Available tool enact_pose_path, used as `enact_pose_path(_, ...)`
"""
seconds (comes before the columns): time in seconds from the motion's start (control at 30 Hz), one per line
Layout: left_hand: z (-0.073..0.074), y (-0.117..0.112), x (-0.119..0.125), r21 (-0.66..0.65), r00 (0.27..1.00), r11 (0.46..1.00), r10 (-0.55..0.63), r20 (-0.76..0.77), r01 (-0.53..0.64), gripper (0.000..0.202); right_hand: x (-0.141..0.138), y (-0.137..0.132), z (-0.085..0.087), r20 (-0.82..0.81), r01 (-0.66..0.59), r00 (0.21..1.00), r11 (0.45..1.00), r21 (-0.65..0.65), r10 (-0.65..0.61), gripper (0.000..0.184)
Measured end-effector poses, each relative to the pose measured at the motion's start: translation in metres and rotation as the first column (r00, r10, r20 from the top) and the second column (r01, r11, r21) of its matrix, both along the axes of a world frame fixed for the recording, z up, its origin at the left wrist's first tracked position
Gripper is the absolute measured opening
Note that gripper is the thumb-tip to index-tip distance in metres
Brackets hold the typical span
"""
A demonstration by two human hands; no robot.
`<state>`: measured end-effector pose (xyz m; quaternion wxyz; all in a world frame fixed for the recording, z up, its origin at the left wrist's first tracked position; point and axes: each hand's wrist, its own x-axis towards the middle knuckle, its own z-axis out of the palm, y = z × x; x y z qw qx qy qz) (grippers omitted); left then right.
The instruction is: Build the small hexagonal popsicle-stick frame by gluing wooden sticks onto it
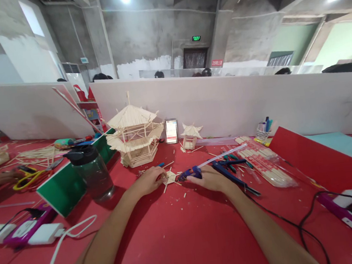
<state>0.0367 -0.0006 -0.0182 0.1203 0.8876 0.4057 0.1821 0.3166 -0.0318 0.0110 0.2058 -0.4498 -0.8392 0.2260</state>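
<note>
My right hand (211, 178) is wrapped round a blue hot glue gun (190, 173), and a long clear glue stick (220, 155) juts out of its back end. The nozzle points left at a small flat frame of wooden sticks (170, 176) lying on the red tabletop. At the frame's left side my left hand (151, 180) has its fingers closed on the edge of it. Behind them stands a two-tiered pagoda model of sticks (134, 133), with a smaller stick pavilion (191, 136) to its right.
A dark water bottle (91, 172) stands left by a green board (63, 186). Pliers (232, 175) and bagged sticks (267, 161) lie right. Purple power strips (30, 227) with cables sit at both sides. A co-worker's hand (8, 176) is near yellow scissors (29, 178).
</note>
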Motion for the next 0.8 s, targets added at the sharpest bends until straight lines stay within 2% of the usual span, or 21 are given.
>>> enact_pose_path(0.3,0.004,-0.002,0.001,-0.022,1.0,1.0,-0.005,-0.011,0.005,0.02,0.002,-0.002,0.004,0.038,-0.007,0.999,1.0,0.018,0.006,0.033)
enact_pose_path(0.43,0.003,-0.001,0.0,-0.027,1.0,1.0,0.0,-0.017,0.0,0.02,0.002,-0.003,0.005,-0.016,0.001,1.0,1.0,-0.013,-0.001,0.033)
enact_pose_path(0.6,0.003,-0.002,0.0,-0.01,1.0,1.0,-0.005,-0.013,0.005,0.018,0.003,0.0,0.001,-0.091,0.103,0.99,0.994,-0.032,-0.106,0.039)
enact_pose_path(0.7,0.002,-0.001,0.0,-0.004,1.0,1.0,-0.004,-0.02,0.004,0.017,0.006,0.003,-0.002,-0.069,0.045,0.996,0.997,-0.065,-0.049,0.037)
enact_pose_path(0.8,0.0,0.001,-0.002,0.001,0.999,1.0,0.0,-0.032,0.0,0.019,0.008,0.006,-0.008,-0.144,-0.014,0.99,0.992,-0.125,-0.004,0.037)
